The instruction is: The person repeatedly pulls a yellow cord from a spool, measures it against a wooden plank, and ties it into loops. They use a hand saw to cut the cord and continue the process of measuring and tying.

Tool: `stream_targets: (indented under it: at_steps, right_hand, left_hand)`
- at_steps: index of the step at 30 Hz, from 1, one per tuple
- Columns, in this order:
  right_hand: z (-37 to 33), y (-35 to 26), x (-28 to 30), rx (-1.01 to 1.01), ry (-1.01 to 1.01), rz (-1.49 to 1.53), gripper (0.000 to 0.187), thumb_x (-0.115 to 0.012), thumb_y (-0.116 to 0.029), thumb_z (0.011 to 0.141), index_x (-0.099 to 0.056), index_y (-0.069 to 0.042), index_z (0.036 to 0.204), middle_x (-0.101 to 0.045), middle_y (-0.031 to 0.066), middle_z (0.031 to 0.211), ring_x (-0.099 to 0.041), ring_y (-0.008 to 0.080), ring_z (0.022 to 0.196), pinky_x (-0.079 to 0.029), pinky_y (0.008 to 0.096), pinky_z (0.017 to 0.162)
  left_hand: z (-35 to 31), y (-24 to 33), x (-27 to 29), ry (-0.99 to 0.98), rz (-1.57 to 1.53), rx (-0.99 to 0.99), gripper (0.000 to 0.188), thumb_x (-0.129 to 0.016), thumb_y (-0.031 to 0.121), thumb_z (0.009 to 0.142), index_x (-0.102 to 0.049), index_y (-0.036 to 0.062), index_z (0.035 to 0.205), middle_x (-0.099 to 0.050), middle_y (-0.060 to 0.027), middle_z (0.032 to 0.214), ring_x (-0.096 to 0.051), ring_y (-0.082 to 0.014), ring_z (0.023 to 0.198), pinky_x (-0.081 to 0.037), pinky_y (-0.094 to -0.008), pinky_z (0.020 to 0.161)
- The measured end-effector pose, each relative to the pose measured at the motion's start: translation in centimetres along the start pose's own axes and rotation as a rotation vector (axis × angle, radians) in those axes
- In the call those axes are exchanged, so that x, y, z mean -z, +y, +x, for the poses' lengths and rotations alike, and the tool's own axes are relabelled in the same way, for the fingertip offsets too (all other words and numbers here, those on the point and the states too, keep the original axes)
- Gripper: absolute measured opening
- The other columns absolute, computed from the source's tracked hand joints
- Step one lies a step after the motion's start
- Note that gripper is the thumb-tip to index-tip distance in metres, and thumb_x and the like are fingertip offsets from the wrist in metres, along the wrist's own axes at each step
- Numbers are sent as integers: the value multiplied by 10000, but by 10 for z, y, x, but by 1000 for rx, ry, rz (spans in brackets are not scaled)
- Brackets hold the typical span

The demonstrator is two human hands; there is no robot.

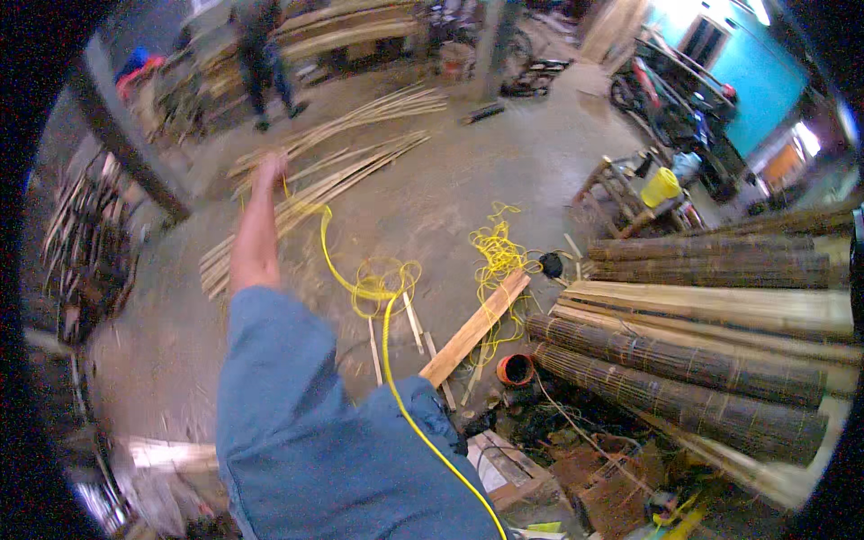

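Observation:
My left arm, in a blue sleeve, stretches far out and my left hand [269, 167] is closed on a yellow cord [337, 270]. The cord runs from that hand down in loops over the concrete floor, then back toward my body along the lower edge. My right hand is hidden from view. More of the yellow cord lies in a loose tangle [498, 256] beside a wooden plank [474, 328].
Rolled bamboo mats [693, 360] are stacked at the right. Thin bamboo strips [333, 162] lie spread on the floor ahead. A person [263, 56] stands at the back. An orange cup [515, 369], a stool with a yellow bucket [660, 186] and wood scraps are nearby.

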State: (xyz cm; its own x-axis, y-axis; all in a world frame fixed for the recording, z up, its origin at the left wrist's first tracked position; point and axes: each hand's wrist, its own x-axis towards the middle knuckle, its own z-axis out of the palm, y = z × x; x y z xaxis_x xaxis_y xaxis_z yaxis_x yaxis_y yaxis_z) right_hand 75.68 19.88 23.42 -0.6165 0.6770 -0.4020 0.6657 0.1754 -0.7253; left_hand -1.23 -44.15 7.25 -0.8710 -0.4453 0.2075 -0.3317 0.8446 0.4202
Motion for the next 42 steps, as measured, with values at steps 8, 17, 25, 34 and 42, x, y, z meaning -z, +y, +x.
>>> stream_targets:
  at_steps: [8, 17, 25, 34, 42]
  right_hand:
    - [128, -90, -156, 323, -3, -416, 303, -531, -294, 856, -598, 1, 853, -602, 217, 802, -578, 385, 767, -442, 421, 661]
    - [169, -88, -180, 479, -221, -290, 234, -563, -202, 824, -573, 24, 885, -606, 142, 846, -583, 230, 755, -459, 326, 652]
    - [173, -67, -194, 358, 7, 1, 294, -489, -296, 900, -601, -58, 1032, -630, 130, 981, -600, 255, 926, -444, 341, 809]
    - [177, -84, -247, 317, -5, 408, 389, -392, -318, 940, -470, -44, 1206, -549, 140, 1072, -516, 243, 1011, -405, 330, 860]
    - [162, -28, -173, 438, -168, 97, 238, -489, -233, 907, -572, -22, 837, -499, -2, 698, -443, 74, 648, -396, 234, 609]
  left_hand:
    - [-396, 276, -61, -1530, -809, -889, 356, -462, 268, 910, -541, 19, 1153, -534, -67, 1186, -455, -174, 1109, -333, -332, 984]
    - [-545, 311, 28, -1943, -552, -932, 660, -375, 591, 871, -582, -7, 1057, -595, -66, 915, -522, -160, 845, -430, -322, 729]
    - [-556, 304, 22, -1910, -768, -1085, 470, -462, 424, 909, -572, -29, 968, -554, -41, 737, -484, -98, 737, -407, -286, 649]
    - [-543, 336, 58, -1742, -1263, -358, 381, -386, 370, 944, -522, 49, 791, -514, -41, 797, -473, -151, 757, -398, -268, 737]
    - [-352, 347, -2, -1114, -1206, -341, 229, -487, 254, 848, -450, 112, 672, -390, 0, 588, -367, -132, 493, -322, -296, 449]
